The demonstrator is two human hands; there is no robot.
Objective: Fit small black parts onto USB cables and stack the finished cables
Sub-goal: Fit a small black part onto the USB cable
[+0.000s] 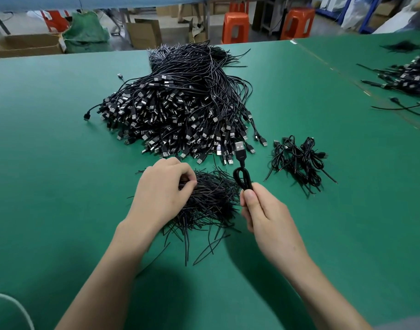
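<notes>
A large heap of black USB cables (180, 110) lies in the middle of the green table (49, 151). In front of it sits a pile of thin black strips (211, 201). My left hand (161, 191) rests on that pile's left side, fingers curled and pinching among the strips. My right hand (261, 210) grips a folded USB cable (242, 172) held upright, its metal plug pointing away from me. A small stack of coiled cables (299, 160) lies to the right.
More cables (404, 79) lie spread at the table's far right. Orange stools (235, 27), cardboard boxes (144, 32) and a green sack (87, 32) stand beyond the far edge. A white cord (16, 308) curves at the near left corner.
</notes>
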